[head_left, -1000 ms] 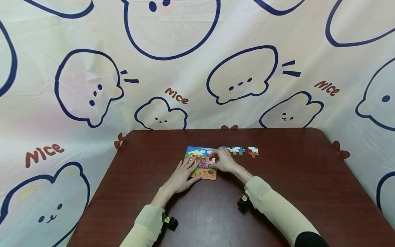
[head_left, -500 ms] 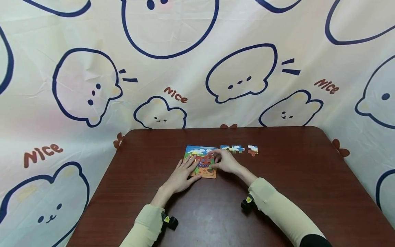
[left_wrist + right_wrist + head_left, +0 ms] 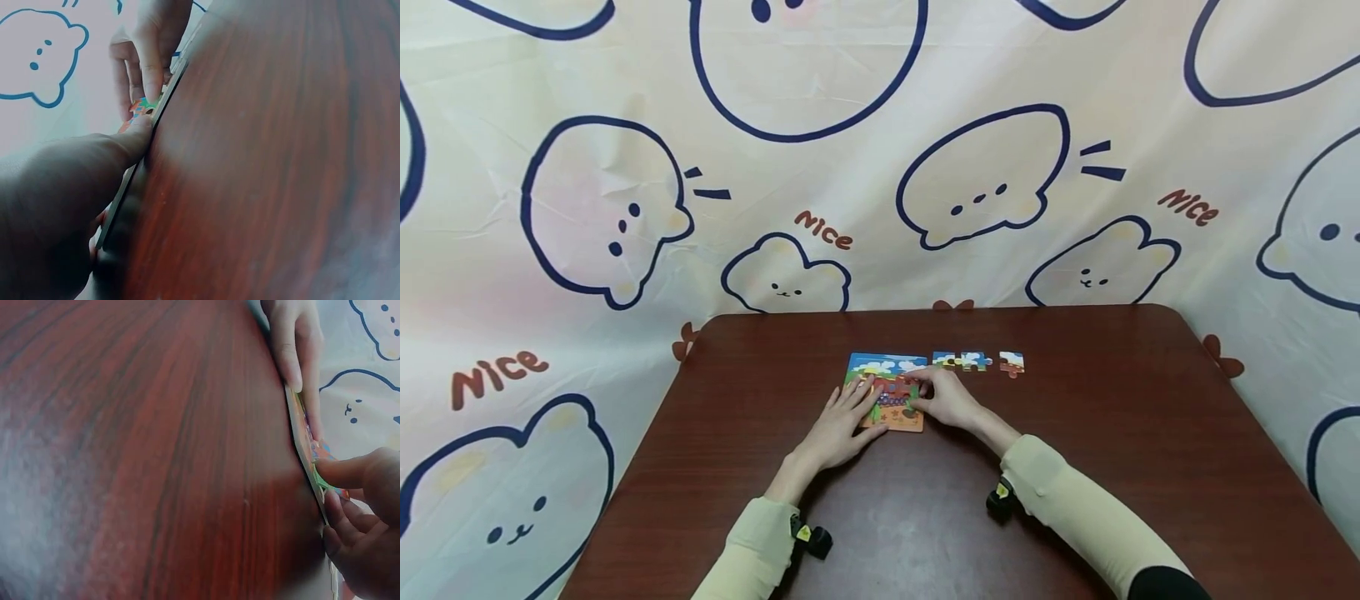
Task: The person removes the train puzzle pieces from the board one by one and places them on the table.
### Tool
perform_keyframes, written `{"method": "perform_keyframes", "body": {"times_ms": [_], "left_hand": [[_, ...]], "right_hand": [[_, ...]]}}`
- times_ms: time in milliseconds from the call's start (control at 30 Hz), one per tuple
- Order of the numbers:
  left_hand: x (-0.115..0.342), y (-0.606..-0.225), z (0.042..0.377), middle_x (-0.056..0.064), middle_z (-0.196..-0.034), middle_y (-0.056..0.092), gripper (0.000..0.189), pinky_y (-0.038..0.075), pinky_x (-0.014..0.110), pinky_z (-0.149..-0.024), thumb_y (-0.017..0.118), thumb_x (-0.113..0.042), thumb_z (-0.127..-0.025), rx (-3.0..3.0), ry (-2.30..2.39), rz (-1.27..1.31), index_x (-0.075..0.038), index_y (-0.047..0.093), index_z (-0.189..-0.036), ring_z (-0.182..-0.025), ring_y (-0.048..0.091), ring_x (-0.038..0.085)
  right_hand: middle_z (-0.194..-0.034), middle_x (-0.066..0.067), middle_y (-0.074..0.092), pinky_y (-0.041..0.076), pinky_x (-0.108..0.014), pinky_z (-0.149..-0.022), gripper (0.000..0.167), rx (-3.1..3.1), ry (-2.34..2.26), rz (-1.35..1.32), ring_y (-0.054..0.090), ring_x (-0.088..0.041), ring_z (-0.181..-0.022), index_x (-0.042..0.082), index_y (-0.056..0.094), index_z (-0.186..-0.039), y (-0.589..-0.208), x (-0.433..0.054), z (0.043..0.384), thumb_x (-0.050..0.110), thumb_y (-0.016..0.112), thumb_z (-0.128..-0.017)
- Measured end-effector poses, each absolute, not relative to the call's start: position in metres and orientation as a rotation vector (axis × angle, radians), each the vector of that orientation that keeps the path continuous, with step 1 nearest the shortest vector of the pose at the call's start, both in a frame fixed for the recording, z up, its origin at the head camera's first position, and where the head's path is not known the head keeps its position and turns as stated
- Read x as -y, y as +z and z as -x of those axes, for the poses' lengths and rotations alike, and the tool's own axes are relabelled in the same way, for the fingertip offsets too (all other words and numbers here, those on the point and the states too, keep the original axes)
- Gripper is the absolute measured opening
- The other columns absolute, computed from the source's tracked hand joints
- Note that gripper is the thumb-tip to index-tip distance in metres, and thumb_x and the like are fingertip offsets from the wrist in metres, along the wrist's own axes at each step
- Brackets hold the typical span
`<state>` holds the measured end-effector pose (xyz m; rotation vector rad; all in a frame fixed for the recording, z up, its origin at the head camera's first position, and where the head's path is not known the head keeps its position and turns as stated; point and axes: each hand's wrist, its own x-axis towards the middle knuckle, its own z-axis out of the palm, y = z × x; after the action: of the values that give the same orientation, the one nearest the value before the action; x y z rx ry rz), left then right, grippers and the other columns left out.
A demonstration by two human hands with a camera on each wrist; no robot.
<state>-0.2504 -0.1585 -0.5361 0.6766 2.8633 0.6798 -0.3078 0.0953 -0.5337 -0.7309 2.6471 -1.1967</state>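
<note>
A colourful jigsaw puzzle (image 3: 901,419) in a flat board lies at the table's far middle, with blue sky, a red vehicle-like picture and orange ground. My left hand (image 3: 844,423) rests on its left side with fingers spread, the thumb at its near edge. At the right edge, my right hand (image 3: 953,402) pinches a puzzle piece (image 3: 321,482) between thumb and fingers. In the left wrist view this piece (image 3: 144,105) shows green, blue and red, close over the board. The fingers hide much of it.
Two joined sky-coloured pieces (image 3: 975,362) lie right of the board behind the right hand. A separate piece (image 3: 1011,362) with a red lower part lies further right. The brown table (image 3: 880,517) ends at a printed cloth backdrop (image 3: 880,275).
The right hand has shifted slightly at the puzzle's right edge, and its piece, tilted up before, now sits flatter against the picture. The left hand stays in place.
</note>
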Motion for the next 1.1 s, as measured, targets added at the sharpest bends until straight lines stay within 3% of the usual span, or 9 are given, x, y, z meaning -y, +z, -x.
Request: {"method": "perform_keyframes", "body": {"times_ms": [333,667,867,1100], "left_hand": [[0.159,-0.539,0.251,0.012,-0.184,0.024,0.072,0.012,0.068,-0.139,0.061,-0.043,-0.113,-2.873,0.7,-0.681,-0.012,0.037,-0.173,-0.173,0.015,0.04],[0.159,-0.545,0.249,0.012,-0.184,0.027,0.072,0.013,0.066,-0.139,0.063,-0.045,-0.111,-2.908,0.7,-0.656,-0.013,0.04,-0.171,-0.173,0.017,0.038],[0.16,-0.548,0.249,0.01,-0.184,0.028,0.072,0.011,0.065,-0.14,0.063,-0.046,-0.111,-2.93,0.708,-0.636,-0.015,0.041,-0.171,-0.174,0.017,0.036],[0.158,-0.549,0.249,0.009,-0.183,0.029,0.071,0.012,0.063,-0.141,0.063,-0.046,-0.111,-2.936,0.739,-0.633,-0.015,0.041,-0.171,-0.174,0.017,0.035]], "right_hand": [[-0.118,-0.013,0.067,0.049,-0.031,-0.076,0.055,-2.745,-1.044,0.781,0.056,-0.014,-0.089,0.002,0.06,-0.156,-0.538,-0.089,0.305,0.01,0.076,-0.104],[-0.113,-0.015,0.064,0.042,-0.03,-0.072,0.057,-2.821,-1.007,0.788,0.05,-0.016,-0.085,-0.003,0.057,-0.157,-0.545,-0.087,0.301,0.014,0.075,-0.105],[-0.104,-0.01,0.065,0.047,-0.026,-0.071,0.062,-2.724,-1.179,0.743,0.056,-0.011,-0.082,-0.003,0.056,-0.159,-0.546,-0.094,0.306,0.011,0.078,-0.103],[-0.106,-0.01,0.076,0.056,-0.025,-0.074,0.05,-2.67,-1.382,0.701,0.066,-0.009,-0.083,-0.001,0.066,-0.147,-0.547,-0.099,0.308,0.008,0.08,-0.1]]}}
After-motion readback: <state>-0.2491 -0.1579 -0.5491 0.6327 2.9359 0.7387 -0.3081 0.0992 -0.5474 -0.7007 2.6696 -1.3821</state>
